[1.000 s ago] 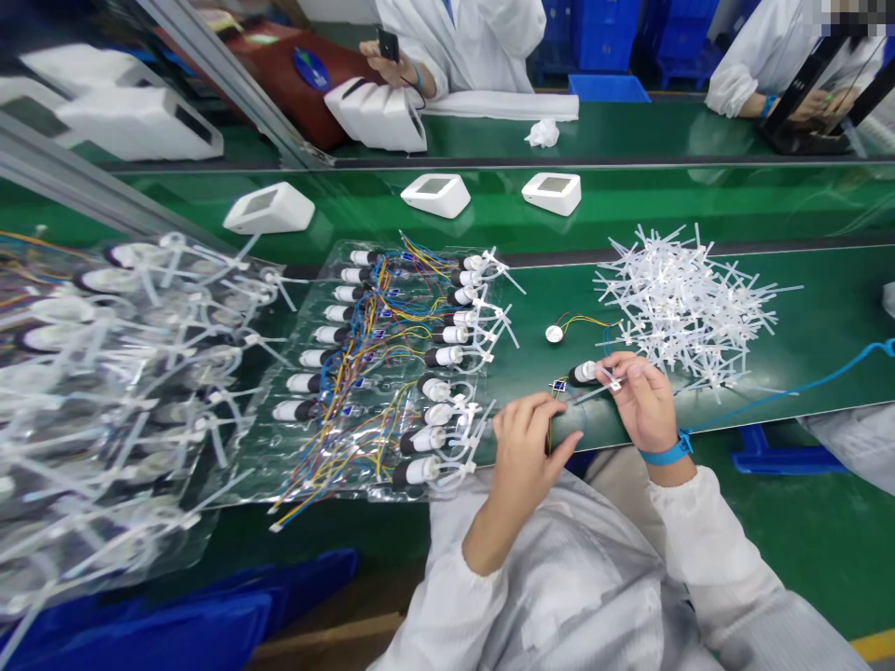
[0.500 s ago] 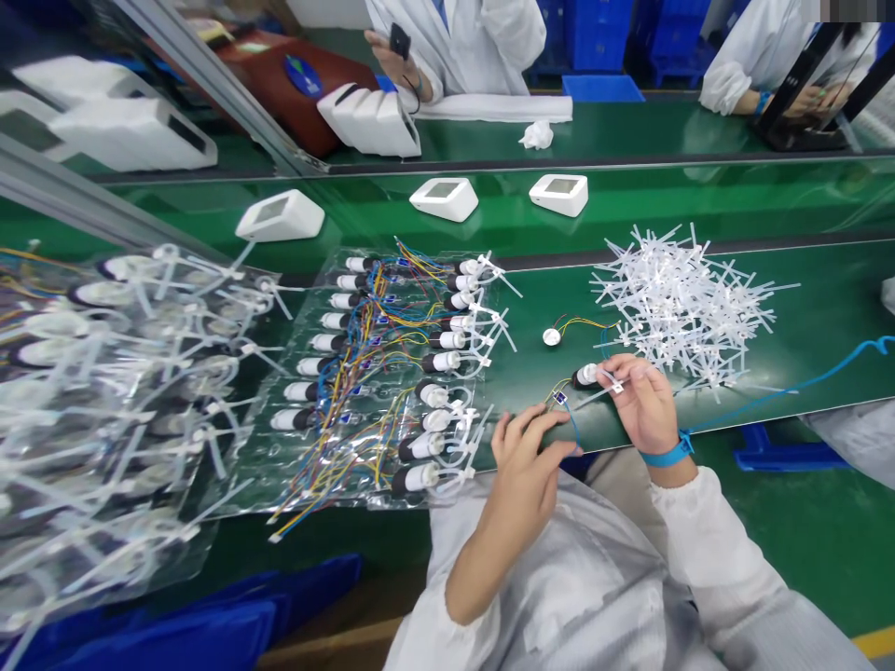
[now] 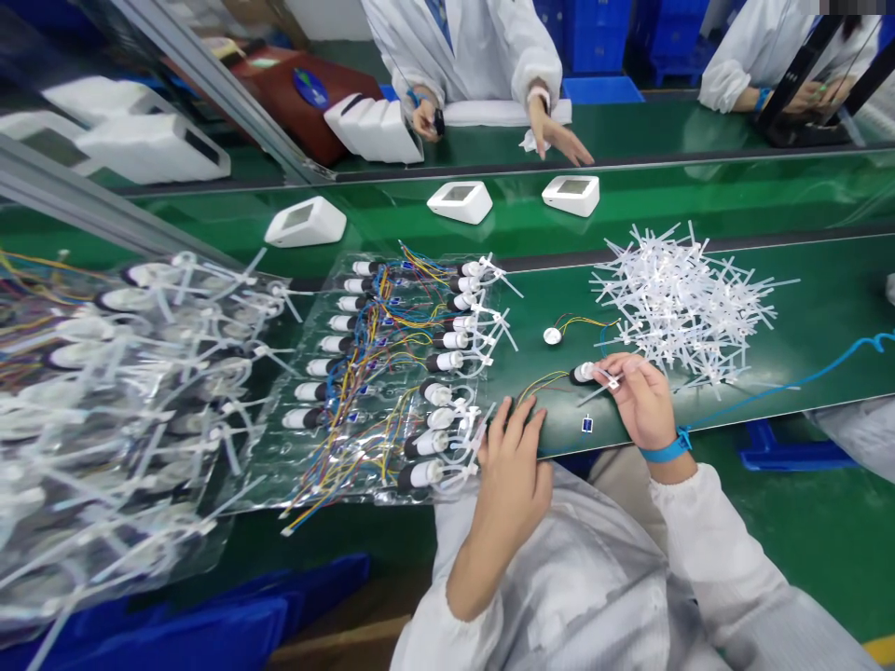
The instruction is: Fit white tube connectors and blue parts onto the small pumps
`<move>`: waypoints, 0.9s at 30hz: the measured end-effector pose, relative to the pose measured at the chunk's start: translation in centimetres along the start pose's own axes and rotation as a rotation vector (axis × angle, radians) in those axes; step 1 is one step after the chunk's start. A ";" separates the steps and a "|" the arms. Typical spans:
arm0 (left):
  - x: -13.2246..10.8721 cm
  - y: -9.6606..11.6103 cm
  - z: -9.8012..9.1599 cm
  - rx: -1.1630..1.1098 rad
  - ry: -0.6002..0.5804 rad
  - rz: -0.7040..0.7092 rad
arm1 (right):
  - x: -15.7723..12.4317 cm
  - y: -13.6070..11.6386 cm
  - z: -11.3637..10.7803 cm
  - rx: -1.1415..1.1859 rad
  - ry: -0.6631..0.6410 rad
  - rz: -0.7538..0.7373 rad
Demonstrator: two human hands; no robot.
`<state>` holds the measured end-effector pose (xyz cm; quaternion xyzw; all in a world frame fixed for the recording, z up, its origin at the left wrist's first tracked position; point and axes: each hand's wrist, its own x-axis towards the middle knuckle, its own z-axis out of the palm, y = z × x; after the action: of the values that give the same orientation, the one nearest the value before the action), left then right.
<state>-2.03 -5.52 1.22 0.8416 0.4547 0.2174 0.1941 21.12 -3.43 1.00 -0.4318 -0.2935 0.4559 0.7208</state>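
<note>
My right hand (image 3: 640, 399) pinches a white cable tie (image 3: 613, 381) at the white end of a small black-and-white motor (image 3: 583, 373). The motor lies over the green bench with thin yellow wires (image 3: 542, 380) running left from it. My left hand (image 3: 514, 471) rests low on the bench with its fingers stretched out, the tips at those wires; it grips nothing that I can make out. Between my hands lies a small blue-and-white square piece (image 3: 587, 425). Behind them sits a round white part (image 3: 552, 335) with coloured leads.
A heap of white cable ties (image 3: 689, 308) lies beyond my right hand. Rows of wired motors on clear plastic (image 3: 392, 373) fill the left. White device housings (image 3: 460, 201) stand on the green strip behind. A co-worker's hand (image 3: 556, 135) reaches over the far side.
My left hand has moved left along the wires, away from the small blue-and-white piece. My right hand has stayed at the motor. Opposite, a co-worker's hands have come down towards the bench.
</note>
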 end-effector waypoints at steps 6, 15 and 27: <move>1.1 2.2 0.0 -0.058 0.132 0.083 | -0.1 -0.1 -0.1 0.022 0.003 0.049; 3.7 2.1 3.6 -0.044 0.049 0.111 | 0.0 -0.2 -0.3 -0.003 0.073 0.072; 3.3 0.5 1.9 -0.737 0.076 -0.100 | -0.8 1.0 -2.1 -0.376 -0.167 0.006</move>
<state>0.93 -3.15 0.55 0.6833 0.3933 0.3878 0.4775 22.14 -4.70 -0.83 -0.5202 -0.4308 0.4296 0.5993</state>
